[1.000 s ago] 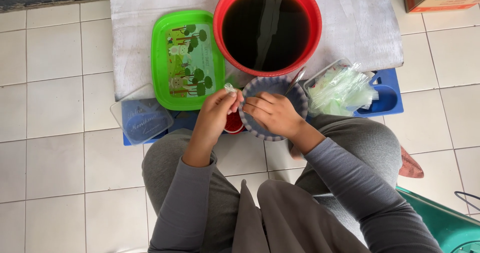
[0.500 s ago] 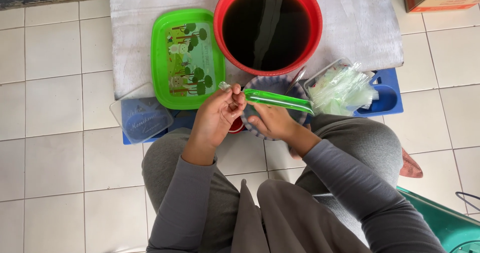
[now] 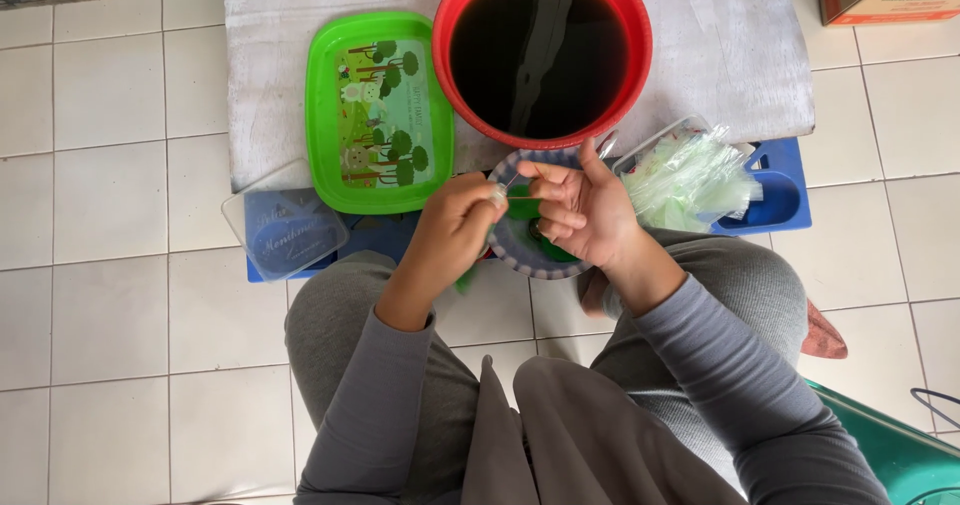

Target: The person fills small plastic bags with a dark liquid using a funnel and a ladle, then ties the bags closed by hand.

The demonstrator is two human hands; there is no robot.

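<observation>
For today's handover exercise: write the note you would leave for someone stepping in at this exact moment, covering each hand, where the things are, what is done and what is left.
Left hand: pinches one end of a small green packet.
Right hand: fingers spread at the packet's other end, over the small blue basket.
Red basin of dark liquid sits beyond the hands; green tray lies left of it, empty.
Pile of clear plastic bags lies at the right.
Done: nothing on the tray.
Left: the bag pile looks barely used.

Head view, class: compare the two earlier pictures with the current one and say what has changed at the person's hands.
The long green plastic tube, stretched out to the right half a second ago, is now drawn in between the left hand and right hand; only a short green piece shows. The red basin of dark liquid and green rectangular tray stayed put.
</observation>
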